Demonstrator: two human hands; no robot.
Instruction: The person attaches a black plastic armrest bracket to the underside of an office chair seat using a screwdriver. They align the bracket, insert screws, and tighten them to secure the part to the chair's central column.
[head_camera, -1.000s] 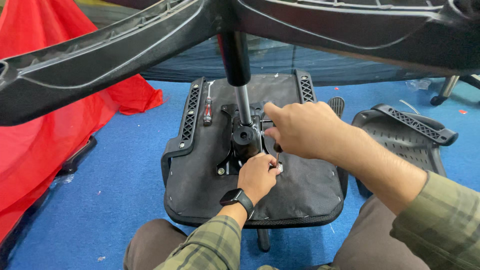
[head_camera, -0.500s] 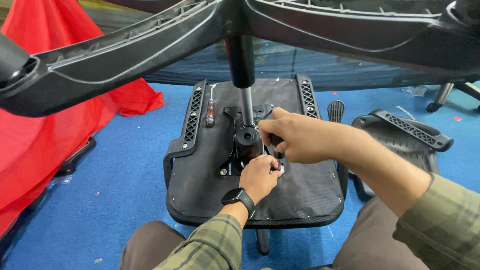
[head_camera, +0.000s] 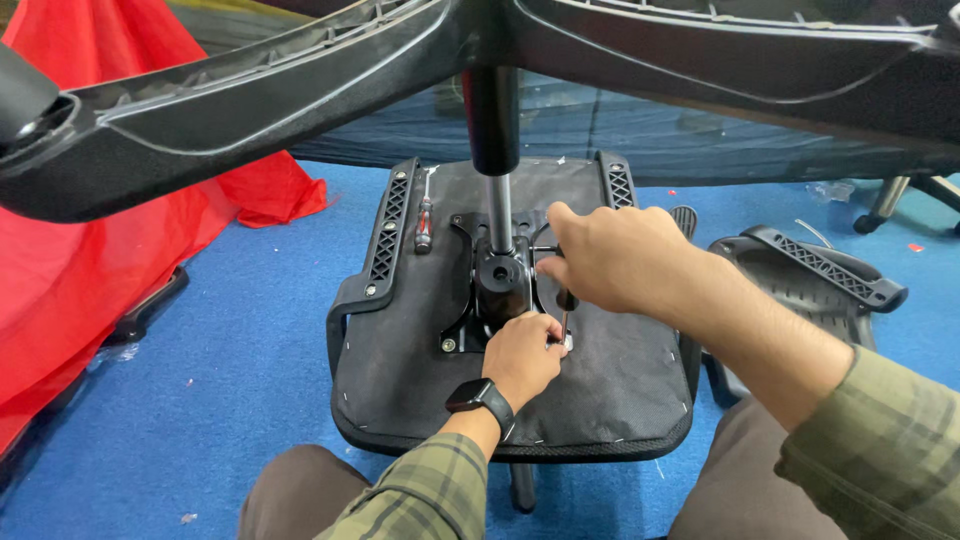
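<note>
An upturned black chair seat (head_camera: 420, 390) lies on the blue floor, its metal mechanism plate (head_camera: 462, 330) and gas column (head_camera: 497, 210) pointing up. My right hand (head_camera: 620, 255) is closed over the top of a thin metal tool (head_camera: 565, 322) that stands just right of the column's socket. My left hand (head_camera: 520, 355), with a black watch on the wrist, pinches the lower end of that tool against the plate's right edge. The tool's tip is hidden by my fingers.
The chair's black star base (head_camera: 300, 90) spans the top of the view. A red-handled screwdriver (head_camera: 424, 225) lies on the seat's left side. A loose black armrest (head_camera: 815, 270) lies at the right, red cloth (head_camera: 90, 270) at the left, and a castor (head_camera: 880, 210) far right.
My right hand has shifted slightly to the right over the mechanism. My left hand stays pinched at the same spot on the plate.
</note>
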